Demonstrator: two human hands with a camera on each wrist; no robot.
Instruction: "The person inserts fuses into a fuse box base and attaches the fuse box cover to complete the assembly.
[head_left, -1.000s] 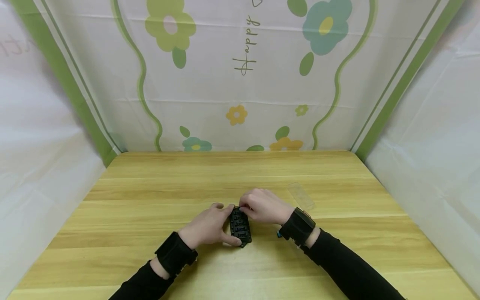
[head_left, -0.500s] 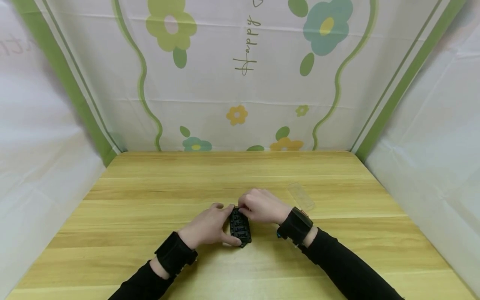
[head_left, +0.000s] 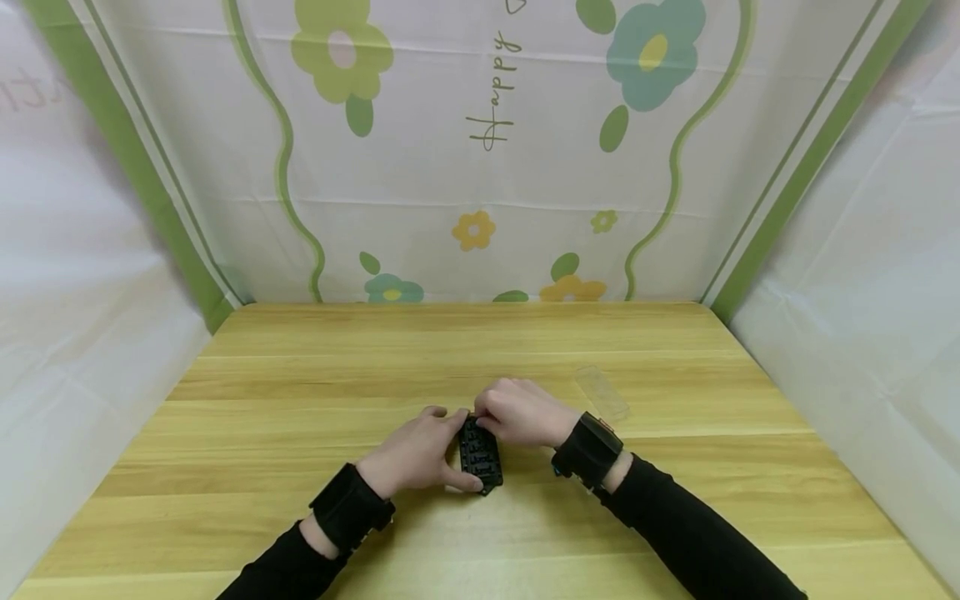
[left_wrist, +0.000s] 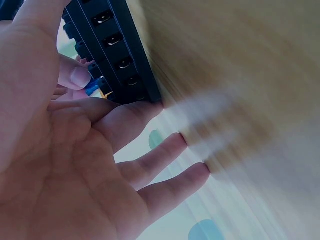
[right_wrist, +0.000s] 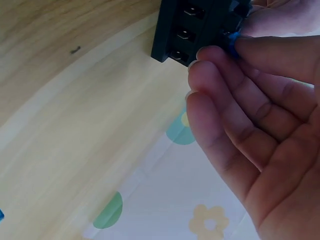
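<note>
A black fuse box with rows of terminal slots lies on the table in front of me. My left hand grips it between the thumb at its near end and a finger at its far end; the other fingers spread out over the table in the left wrist view. At the far end of the box, my right hand pinches a small blue blade fuse between thumb and index finger. The same blue fuse shows right at the box's top side, its lower part hidden.
A clear plastic cover lies on the wooden table beyond my right wrist. Another small blue piece sits partly under that wrist. A flowered white curtain stands behind the table's far edge.
My right hand and wrist have shifted slightly left over the far end of the fuse box. The left hand and the box have stayed in place.
</note>
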